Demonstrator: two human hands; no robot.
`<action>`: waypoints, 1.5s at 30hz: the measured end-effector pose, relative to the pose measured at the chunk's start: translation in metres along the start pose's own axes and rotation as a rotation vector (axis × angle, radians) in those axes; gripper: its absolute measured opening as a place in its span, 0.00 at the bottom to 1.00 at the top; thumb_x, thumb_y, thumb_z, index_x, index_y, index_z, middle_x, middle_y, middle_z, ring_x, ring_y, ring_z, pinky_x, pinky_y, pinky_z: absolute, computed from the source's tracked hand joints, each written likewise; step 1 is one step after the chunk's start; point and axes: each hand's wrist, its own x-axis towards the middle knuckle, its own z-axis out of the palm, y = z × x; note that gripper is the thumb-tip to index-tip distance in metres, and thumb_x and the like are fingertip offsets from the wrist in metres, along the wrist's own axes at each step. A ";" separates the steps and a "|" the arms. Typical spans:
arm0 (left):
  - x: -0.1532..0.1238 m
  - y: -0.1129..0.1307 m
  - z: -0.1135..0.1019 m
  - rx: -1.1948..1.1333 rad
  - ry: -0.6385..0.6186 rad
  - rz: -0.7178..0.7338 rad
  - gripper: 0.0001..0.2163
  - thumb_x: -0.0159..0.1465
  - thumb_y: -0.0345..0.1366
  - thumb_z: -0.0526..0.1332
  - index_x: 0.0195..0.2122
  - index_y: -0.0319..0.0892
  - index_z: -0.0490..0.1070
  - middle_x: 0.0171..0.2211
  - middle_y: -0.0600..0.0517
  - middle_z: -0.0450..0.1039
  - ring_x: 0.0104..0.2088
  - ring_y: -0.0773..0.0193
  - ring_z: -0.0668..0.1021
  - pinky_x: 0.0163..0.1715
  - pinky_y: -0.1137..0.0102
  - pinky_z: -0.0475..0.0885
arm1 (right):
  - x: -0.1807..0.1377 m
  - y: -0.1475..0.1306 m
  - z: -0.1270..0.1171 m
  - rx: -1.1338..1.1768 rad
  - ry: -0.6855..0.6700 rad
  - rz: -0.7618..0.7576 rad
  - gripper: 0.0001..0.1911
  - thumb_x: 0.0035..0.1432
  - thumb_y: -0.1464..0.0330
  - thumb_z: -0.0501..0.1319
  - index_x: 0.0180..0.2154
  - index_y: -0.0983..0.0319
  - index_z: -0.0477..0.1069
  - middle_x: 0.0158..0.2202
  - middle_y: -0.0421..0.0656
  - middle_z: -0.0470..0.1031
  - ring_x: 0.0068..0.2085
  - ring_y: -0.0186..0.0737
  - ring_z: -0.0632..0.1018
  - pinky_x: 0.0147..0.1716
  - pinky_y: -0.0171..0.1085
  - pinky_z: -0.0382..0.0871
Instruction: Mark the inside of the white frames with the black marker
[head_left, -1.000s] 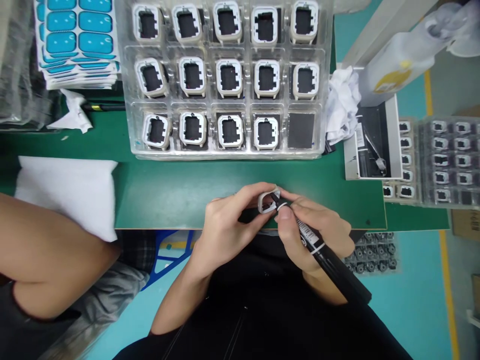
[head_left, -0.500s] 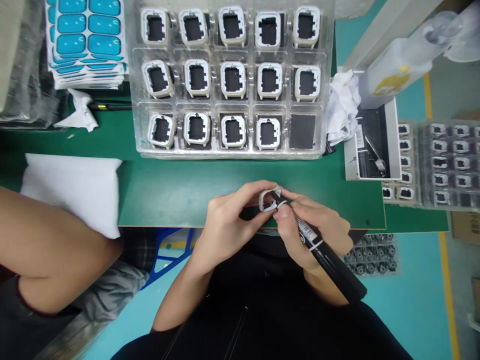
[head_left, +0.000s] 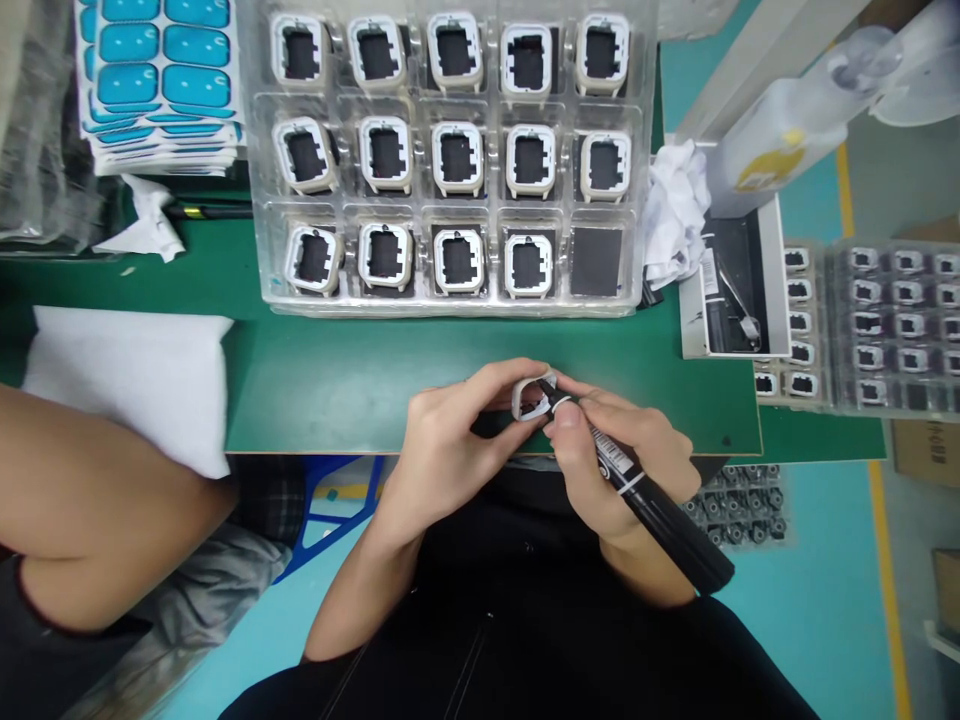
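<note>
My left hand (head_left: 457, 440) pinches a small white watch-case frame (head_left: 521, 402) between thumb and fingers, near the front edge of the green table. In my right hand (head_left: 626, 450) is a thick black marker pen (head_left: 660, 520), gripped like a pencil, its barrel slanting down to the right. The pen's tip end reaches into the frame's opening; whether it touches the inner wall I cannot tell. Beyond my hands lies a clear plastic tray (head_left: 454, 308) with rows of similar white frames. Its near right compartment shows only a dark pad (head_left: 597, 262).
A white box (head_left: 735, 348) with pens stands to the right, beside crumpled tissue (head_left: 679, 210) and a plastic bottle (head_left: 780, 150). Blue sticker sheets (head_left: 161, 90) are stacked at back left. Another person's arm (head_left: 105, 500) rests near a white cloth pad (head_left: 135, 380).
The whole view has shifted slightly, so the table and tray appear a little further left. Both hands keep the same hold on frame and marker pen.
</note>
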 end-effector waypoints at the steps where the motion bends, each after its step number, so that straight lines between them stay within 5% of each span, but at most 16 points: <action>1: 0.000 0.000 0.000 -0.011 -0.001 -0.006 0.17 0.73 0.33 0.78 0.61 0.51 0.85 0.48 0.54 0.92 0.44 0.61 0.94 0.49 0.73 0.90 | 0.000 0.000 0.000 -0.002 -0.006 0.018 0.12 0.65 0.79 0.73 0.41 0.56 0.80 0.30 0.35 0.86 0.32 0.46 0.92 0.45 0.45 0.98; 7: 0.005 0.002 -0.004 -0.128 -0.039 -0.066 0.21 0.69 0.37 0.82 0.62 0.46 0.84 0.49 0.51 0.92 0.46 0.57 0.95 0.53 0.68 0.93 | -0.001 0.002 -0.007 0.079 -0.028 0.060 0.08 0.69 0.75 0.73 0.39 0.55 0.82 0.29 0.36 0.86 0.34 0.49 0.93 0.43 0.48 0.98; 12: 0.008 0.003 -0.005 -0.185 -0.066 -0.084 0.23 0.68 0.38 0.83 0.62 0.45 0.83 0.51 0.50 0.92 0.46 0.57 0.95 0.53 0.68 0.93 | -0.001 -0.001 -0.023 0.123 -0.197 0.226 0.09 0.71 0.74 0.72 0.35 0.58 0.85 0.30 0.40 0.88 0.43 0.54 0.95 0.52 0.50 0.97; 17: 0.008 0.003 -0.006 -0.219 -0.085 -0.107 0.24 0.68 0.40 0.84 0.62 0.45 0.82 0.52 0.49 0.92 0.48 0.56 0.94 0.54 0.67 0.93 | -0.005 -0.005 -0.025 0.102 -0.182 0.285 0.09 0.72 0.71 0.73 0.36 0.58 0.85 0.31 0.42 0.89 0.48 0.57 0.95 0.53 0.52 0.97; 22: 0.008 0.004 -0.005 -0.204 -0.073 -0.064 0.23 0.68 0.36 0.83 0.62 0.46 0.83 0.52 0.50 0.92 0.48 0.57 0.94 0.53 0.69 0.92 | -0.004 -0.005 -0.026 0.083 -0.173 0.261 0.09 0.72 0.71 0.72 0.35 0.57 0.84 0.29 0.41 0.88 0.43 0.54 0.95 0.50 0.51 0.97; 27: 0.006 0.001 -0.003 -0.147 -0.031 -0.027 0.19 0.71 0.32 0.80 0.61 0.48 0.84 0.47 0.53 0.91 0.45 0.61 0.93 0.53 0.71 0.91 | 0.002 -0.003 -0.027 0.048 -0.320 0.262 0.12 0.72 0.74 0.71 0.33 0.58 0.83 0.29 0.39 0.87 0.37 0.46 0.94 0.57 0.50 0.95; 33: 0.004 0.000 -0.003 -0.099 -0.028 -0.012 0.18 0.72 0.31 0.79 0.61 0.48 0.84 0.47 0.53 0.91 0.44 0.62 0.92 0.52 0.70 0.90 | -0.004 0.004 -0.008 0.094 -0.030 0.018 0.11 0.66 0.78 0.73 0.44 0.57 0.80 0.30 0.35 0.87 0.37 0.49 0.94 0.48 0.47 0.98; 45: 0.002 -0.002 -0.004 -0.042 -0.031 0.020 0.18 0.73 0.31 0.77 0.63 0.50 0.84 0.50 0.53 0.91 0.43 0.64 0.91 0.50 0.72 0.88 | -0.004 -0.001 -0.005 0.021 -0.030 0.005 0.15 0.62 0.82 0.73 0.44 0.57 0.80 0.33 0.35 0.87 0.32 0.45 0.92 0.50 0.48 0.98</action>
